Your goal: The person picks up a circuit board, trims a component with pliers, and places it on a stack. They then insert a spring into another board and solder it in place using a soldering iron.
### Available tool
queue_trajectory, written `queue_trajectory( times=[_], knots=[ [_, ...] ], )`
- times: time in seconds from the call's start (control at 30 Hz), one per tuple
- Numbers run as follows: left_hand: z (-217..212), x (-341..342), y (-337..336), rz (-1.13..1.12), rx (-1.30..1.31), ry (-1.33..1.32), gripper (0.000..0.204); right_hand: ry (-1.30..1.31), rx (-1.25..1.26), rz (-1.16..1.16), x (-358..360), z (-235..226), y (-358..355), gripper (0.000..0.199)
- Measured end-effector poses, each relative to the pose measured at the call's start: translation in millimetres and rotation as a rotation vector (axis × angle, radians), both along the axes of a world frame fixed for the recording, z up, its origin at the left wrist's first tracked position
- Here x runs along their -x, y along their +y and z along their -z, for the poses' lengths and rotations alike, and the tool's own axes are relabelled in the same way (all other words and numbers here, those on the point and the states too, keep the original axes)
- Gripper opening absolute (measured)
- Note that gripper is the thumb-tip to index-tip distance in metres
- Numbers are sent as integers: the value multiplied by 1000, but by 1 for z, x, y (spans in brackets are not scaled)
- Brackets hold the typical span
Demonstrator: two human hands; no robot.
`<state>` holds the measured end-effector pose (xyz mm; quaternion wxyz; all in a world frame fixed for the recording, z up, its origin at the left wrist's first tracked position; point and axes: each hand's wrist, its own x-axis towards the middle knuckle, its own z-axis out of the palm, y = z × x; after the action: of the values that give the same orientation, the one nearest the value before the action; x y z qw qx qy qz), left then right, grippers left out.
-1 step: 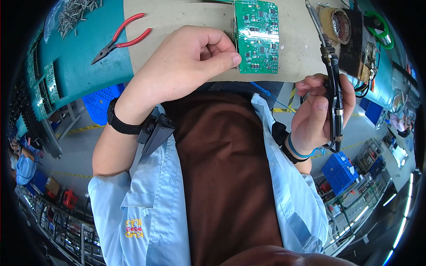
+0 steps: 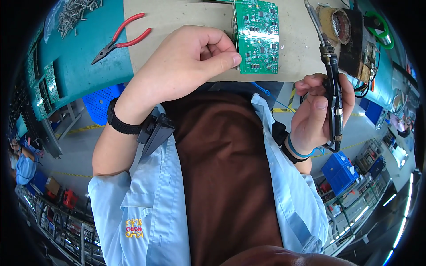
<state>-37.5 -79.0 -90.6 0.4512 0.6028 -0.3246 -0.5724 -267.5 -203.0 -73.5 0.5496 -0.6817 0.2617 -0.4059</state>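
A green circuit board (image 2: 258, 48) with many small chips lies at the front edge of the tan work mat. My left hand (image 2: 191, 62) has its thumb and fingers pinched at the board's left edge, and its fingertips partly hide that edge. In my right hand (image 2: 317, 106) is a soldering iron (image 2: 329, 62), held by its black handle beyond the table's front edge. The iron points up and to the left, its metal tip over the mat and clear of the board.
Red-handled pliers (image 2: 120, 39) lie left on the green mat, near a pile of small metal parts (image 2: 73, 15). A round tan holder (image 2: 333, 24) and a green spool (image 2: 381, 31) stand at right. Several circuit boards (image 2: 51, 82) are at far left. A blue basket (image 2: 100, 104) sits below the table.
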Motion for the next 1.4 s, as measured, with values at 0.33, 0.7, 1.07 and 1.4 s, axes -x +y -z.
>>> queue_trajectory(
  times=[0.33, 0.7, 1.07, 1.4],
  knots=[
    [-3, -1, -3, -32, -1, 3, 21, 6, 3, -76, -4, 7, 4, 52],
    [-3, 0, -1, -33, -7, 44, 18, 27, 7, -48, -4, 4, 4, 52],
    [1, 2, -1, -24, 22, 35, 14, -23, -35, -6, -3, 7, 2, 60],
    [-3, -1, -2, -21, -22, 19, 14, -83, 13, 43, 15, -5, -6, 66]
  ],
)
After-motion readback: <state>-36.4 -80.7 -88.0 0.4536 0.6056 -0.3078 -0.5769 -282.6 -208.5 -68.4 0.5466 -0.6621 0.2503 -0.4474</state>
